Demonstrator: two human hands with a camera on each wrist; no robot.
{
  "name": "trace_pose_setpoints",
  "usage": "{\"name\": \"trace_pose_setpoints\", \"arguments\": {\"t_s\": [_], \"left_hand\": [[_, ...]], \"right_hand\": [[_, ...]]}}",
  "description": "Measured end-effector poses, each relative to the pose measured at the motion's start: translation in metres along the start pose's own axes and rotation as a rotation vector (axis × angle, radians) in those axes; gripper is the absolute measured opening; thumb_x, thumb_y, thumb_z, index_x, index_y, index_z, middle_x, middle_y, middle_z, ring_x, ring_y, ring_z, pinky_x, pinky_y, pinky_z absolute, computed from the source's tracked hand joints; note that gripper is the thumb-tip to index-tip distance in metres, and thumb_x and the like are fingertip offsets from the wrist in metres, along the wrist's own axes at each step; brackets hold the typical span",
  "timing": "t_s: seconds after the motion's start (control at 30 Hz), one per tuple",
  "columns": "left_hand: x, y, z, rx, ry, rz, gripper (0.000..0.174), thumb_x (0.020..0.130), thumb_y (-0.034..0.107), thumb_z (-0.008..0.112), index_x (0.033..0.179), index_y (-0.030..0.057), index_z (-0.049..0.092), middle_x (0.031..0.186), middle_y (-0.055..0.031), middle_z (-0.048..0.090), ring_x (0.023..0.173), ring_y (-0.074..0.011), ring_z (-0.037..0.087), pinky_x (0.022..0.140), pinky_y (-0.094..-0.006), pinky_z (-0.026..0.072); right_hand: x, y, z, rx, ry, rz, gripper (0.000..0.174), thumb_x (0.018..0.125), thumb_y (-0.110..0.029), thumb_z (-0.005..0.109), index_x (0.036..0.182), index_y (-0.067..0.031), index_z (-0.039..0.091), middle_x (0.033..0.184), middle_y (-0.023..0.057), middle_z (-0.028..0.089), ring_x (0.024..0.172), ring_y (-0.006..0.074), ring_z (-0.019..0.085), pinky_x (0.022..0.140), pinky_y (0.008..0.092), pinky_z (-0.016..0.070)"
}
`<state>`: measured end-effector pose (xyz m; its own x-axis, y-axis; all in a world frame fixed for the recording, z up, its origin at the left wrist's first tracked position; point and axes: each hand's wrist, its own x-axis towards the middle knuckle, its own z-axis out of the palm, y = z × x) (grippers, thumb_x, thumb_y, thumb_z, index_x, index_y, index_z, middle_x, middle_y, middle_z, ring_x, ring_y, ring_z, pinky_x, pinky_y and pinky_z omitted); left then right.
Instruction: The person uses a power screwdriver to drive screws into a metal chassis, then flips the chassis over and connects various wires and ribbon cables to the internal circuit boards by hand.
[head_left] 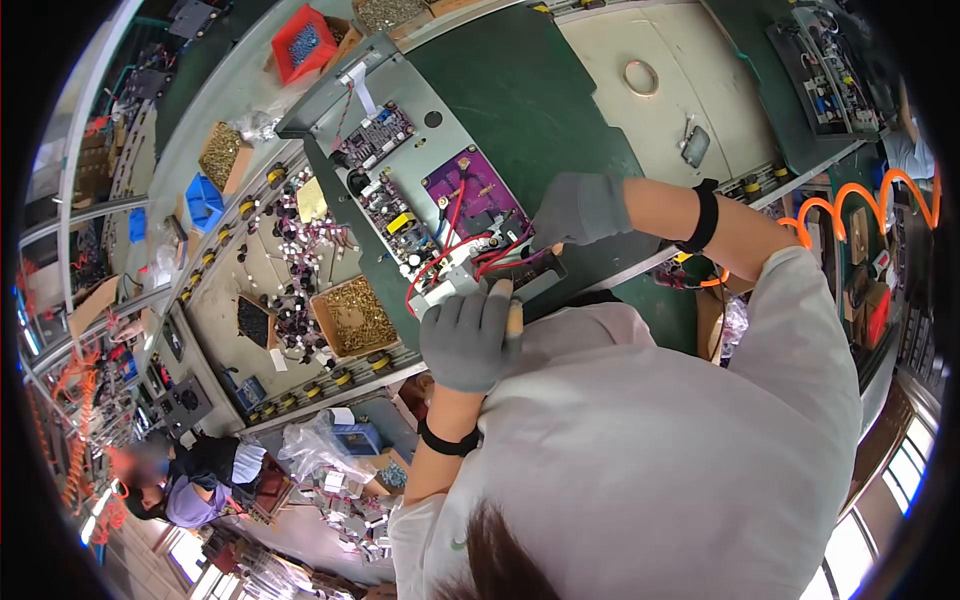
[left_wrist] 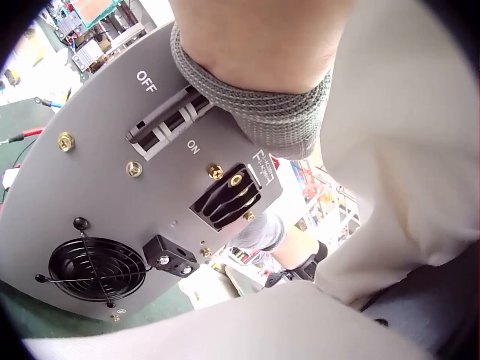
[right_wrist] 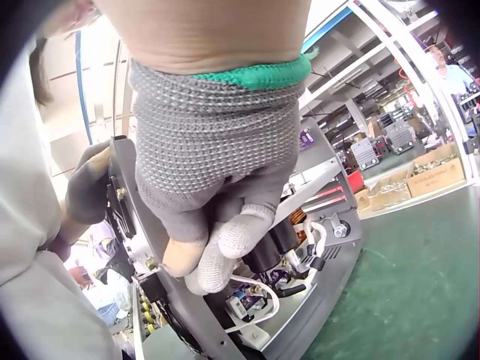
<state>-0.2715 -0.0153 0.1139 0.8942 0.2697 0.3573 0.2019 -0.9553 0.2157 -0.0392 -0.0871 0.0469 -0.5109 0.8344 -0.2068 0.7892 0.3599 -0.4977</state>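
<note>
An open metal equipment case (head_left: pixel 430 118) holds circuit boards, with a purple board (head_left: pixel 475 190) and red cables (head_left: pixel 440 264) inside. My left hand (head_left: pixel 468 340), in a grey glove with bare fingertips, grips the top edge of the front panel. In the left wrist view that panel (left_wrist: pixel 105 180) shows an ON/OFF switch (left_wrist: pixel 169 124) and a round fan guard (left_wrist: pixel 97 268); the left fingers are hidden there. My right hand (head_left: pixel 580 212) holds the panel near its other end, thumb at the edge and gloved fingers (right_wrist: pixel 217 266) curled inside the case.
A carton of brass-coloured parts (head_left: pixel 354 316) and loose connectors (head_left: pixel 300 220) lie left of the case. Farther off stand a red bin (head_left: pixel 303 44) and a blue bin (head_left: pixel 203 203). A wire coil (head_left: pixel 640 78) lies to the right. Another person (head_left: pixel 190 485) is at lower left.
</note>
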Motion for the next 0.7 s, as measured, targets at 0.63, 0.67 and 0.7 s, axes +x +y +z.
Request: {"name": "trace_pose_setpoints", "arguments": {"t_s": [0.63, 0.67, 0.7], "left_hand": [[-0.001, -0.002, -0.002, 0.006, -0.114, 0.035, 0.020, 0.078, 0.020, 0.057, 0.091, 0.0065, 0.066, 0.069, -0.0036, 0.058, 0.057, -0.0207, 0.051, 0.053, -0.0334, 0.0355], [-0.001, -0.003, -0.002, 0.006, -0.114, 0.038, 0.020, 0.078, 0.020, 0.057, 0.091, 0.0065, 0.066, 0.071, -0.0037, 0.059, 0.057, -0.0207, 0.051, 0.054, -0.0335, 0.0356], [-0.001, -0.003, -0.002, 0.006, -0.113, 0.042, 0.020, 0.079, 0.020, 0.057, 0.091, 0.0065, 0.066, 0.072, -0.0038, 0.059, 0.057, -0.0207, 0.051, 0.054, -0.0335, 0.0357]], "right_hand": [[-0.002, 0.031, 0.073, 1.087, 0.213, 0.353, 0.047, 0.086, -0.012, 0.054, 0.133, -0.0160, 0.049, 0.123, 0.0090, 0.056, 0.111, 0.0262, 0.053, 0.094, 0.0306, 0.0408], [0.000, 0.031, 0.071, 1.109, 0.179, 0.369, 0.048, 0.086, -0.012, 0.054, 0.134, -0.0153, 0.047, 0.129, 0.0093, 0.053, 0.115, 0.0262, 0.051, 0.097, 0.0316, 0.0391], [0.000, 0.029, 0.061, 1.130, 0.146, 0.386, 0.049, 0.087, -0.013, 0.054, 0.135, -0.0146, 0.045, 0.135, 0.0097, 0.049, 0.119, 0.0263, 0.048, 0.100, 0.0325, 0.0374]]}}
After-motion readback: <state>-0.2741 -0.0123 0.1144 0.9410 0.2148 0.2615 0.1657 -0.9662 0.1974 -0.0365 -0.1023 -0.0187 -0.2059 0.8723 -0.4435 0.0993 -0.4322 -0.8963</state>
